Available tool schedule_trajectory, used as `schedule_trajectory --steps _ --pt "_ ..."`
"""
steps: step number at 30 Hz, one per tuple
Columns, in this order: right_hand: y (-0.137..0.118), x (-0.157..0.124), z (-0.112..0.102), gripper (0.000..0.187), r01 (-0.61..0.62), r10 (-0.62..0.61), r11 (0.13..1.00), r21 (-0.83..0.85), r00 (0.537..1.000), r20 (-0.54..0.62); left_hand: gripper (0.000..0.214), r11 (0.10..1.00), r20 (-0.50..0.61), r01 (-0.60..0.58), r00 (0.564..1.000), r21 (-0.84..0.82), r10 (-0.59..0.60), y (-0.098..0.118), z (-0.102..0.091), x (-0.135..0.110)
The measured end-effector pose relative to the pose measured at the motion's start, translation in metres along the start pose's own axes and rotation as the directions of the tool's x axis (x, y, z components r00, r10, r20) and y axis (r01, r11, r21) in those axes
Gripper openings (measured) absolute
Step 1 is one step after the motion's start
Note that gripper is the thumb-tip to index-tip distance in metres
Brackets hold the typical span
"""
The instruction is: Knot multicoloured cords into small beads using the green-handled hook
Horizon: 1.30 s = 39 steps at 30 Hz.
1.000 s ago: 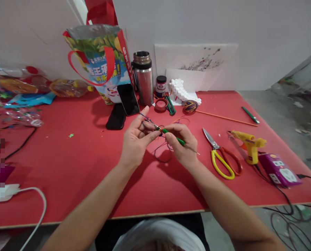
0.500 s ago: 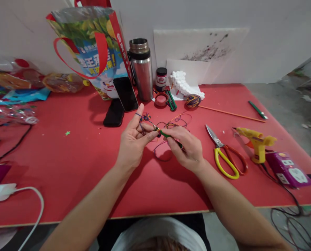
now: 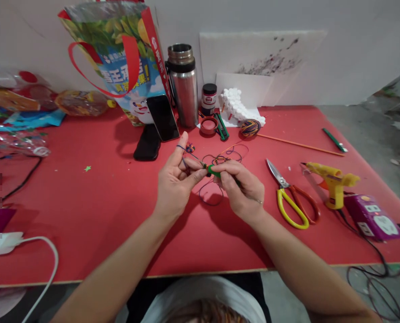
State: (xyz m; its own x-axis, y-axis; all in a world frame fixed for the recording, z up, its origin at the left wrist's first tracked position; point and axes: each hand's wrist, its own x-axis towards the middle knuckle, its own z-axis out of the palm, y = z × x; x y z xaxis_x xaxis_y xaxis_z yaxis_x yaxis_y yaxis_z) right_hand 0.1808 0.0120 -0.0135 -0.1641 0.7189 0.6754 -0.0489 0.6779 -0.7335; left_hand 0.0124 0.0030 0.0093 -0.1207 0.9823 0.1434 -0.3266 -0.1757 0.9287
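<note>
Between thumb and fingers, my left hand (image 3: 176,184) pinches a small multicoloured crochet piece (image 3: 205,168). A dark strand of yarn (image 3: 193,155) runs from the raised left index finger down to that piece. My right hand (image 3: 242,188) grips a green-handled crochet hook (image 3: 214,171), its tip at the work and mostly hidden by the fingers. Behind the left fingers shows a small coloured yarn bit (image 3: 189,147). Loose multicoloured yarn (image 3: 225,158) lies in loops beyond and below the hands, and the yarn ball (image 3: 250,128) rests farther back.
Scissors (image 3: 289,195), a yellow glue gun (image 3: 332,180) and a purple power box (image 3: 373,216) lie to the right. At the back stand a steel flask (image 3: 184,89), a shopping bag (image 3: 119,67) and a phone (image 3: 163,117). An orange stick (image 3: 301,146) lies behind the scissors.
The green hook handle has turned a little and shows more of its flat side at the work. Both hands keep their grip. The whole view has shifted slightly.
</note>
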Motion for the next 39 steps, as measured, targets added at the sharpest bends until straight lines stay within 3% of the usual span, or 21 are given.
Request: schedule_trajectory --steps 5,9,13,20,26,39 --pt "0.003 -0.004 0.005 0.038 0.215 -0.21 0.942 -0.258 0.977 0.049 0.097 0.995 -0.053 0.05 0.997 -0.084 -0.055 -0.002 0.009 -0.004" --pt "-0.001 -0.005 0.006 0.041 0.287 -0.283 0.908 -0.305 0.957 0.058 0.093 0.959 0.002 0.158 0.987 -0.235 -0.162 0.002 0.008 0.001" --pt "-0.007 -0.004 0.003 0.038 0.185 -0.184 0.962 -0.199 0.983 0.027 0.088 0.918 0.112 0.274 0.961 -0.285 -0.252 0.008 -0.002 0.007" --pt "-0.013 -0.004 -0.003 0.031 0.014 -0.013 0.993 -0.12 1.0 0.007 0.083 0.945 0.12 0.209 0.976 -0.251 -0.184 0.017 -0.012 0.009" --pt "-0.017 0.002 -0.007 0.032 0.046 -0.044 0.997 -0.07 0.999 0.027 0.079 0.964 0.144 0.187 0.976 -0.191 -0.161 0.02 -0.02 0.011" --pt "-0.022 0.017 -0.023 0.036 0.143 -0.131 0.982 -0.124 0.986 0.104 0.08 0.993 0.113 0.097 0.99 -0.064 -0.089 0.031 -0.025 0.013"
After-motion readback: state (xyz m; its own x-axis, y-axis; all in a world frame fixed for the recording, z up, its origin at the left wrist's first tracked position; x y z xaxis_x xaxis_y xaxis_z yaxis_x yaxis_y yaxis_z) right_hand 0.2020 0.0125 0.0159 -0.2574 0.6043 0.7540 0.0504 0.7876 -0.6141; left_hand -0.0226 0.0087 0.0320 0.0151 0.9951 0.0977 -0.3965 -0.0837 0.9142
